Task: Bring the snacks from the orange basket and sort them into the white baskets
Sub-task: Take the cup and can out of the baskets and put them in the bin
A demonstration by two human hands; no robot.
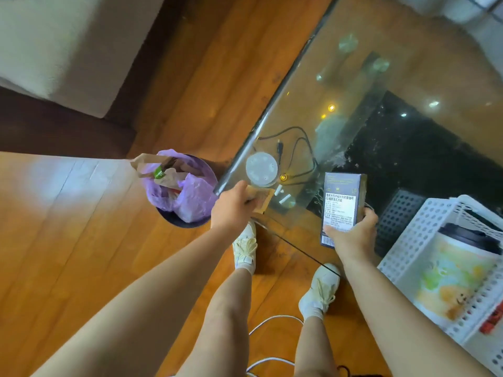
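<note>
Standing at the corner of a glass table [353, 85], a person holds a snack in each hand. The right hand [353, 238] grips a dark box [341, 205] upright from below, thumb across its white printed label and fingers curled round the far edge; the box hangs over the table's near edge, just beside a white perforated basket [408, 240]. That white basket sits at the right and already holds a cup with a dark lid and pastel wrap [457, 268], with something red at its lower corner. The left hand [231, 210] pinches a small tan packet [260, 198], fingers curled round it, above the table's corner. Just left of that hand a dark bin lined with a purple bag [182, 191] stands on the wooden floor, stuffed with brown paper and wrappers. On the glass lie a round white disc [261, 168], a black cable [296, 148] and two small white sticks [283, 197]. A dark perforated basket [397, 216] shows beneath the glass. Pale sneakers [245, 248] stand below, with a white cord on the floor near them.
</note>
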